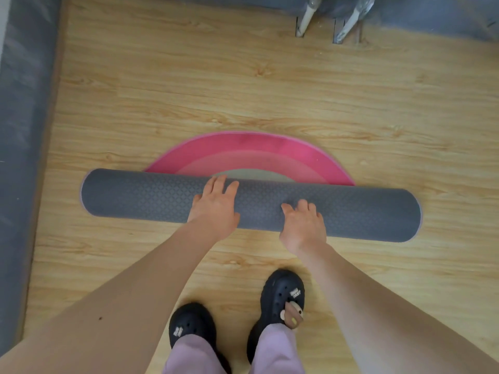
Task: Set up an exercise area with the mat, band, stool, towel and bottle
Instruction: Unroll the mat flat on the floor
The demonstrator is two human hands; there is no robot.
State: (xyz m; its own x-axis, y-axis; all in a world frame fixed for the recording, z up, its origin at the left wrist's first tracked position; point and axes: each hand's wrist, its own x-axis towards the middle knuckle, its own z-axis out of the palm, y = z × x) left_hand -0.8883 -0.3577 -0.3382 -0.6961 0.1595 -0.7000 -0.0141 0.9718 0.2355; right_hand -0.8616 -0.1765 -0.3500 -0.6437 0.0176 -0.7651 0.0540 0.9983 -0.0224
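Note:
A rolled grey exercise mat (140, 195) with a diamond texture lies crosswise on the wooden floor in front of my feet. My left hand (216, 209) rests on top of the roll near its middle, fingers spread over its far side. My right hand (303, 225) presses on the roll just to the right, fingers curled over the top. Both palms lie flat on the mat rather than closing around it. The band, stool, towel and bottle are not in view.
A pink semicircular rug (243, 149) lies on the floor, its near edge under the roll. Two white pipes (305, 18) enter the floor at the far wall. A grey skirting strip (24, 130) runs along the left. My black clogs (283, 295) stand behind the mat.

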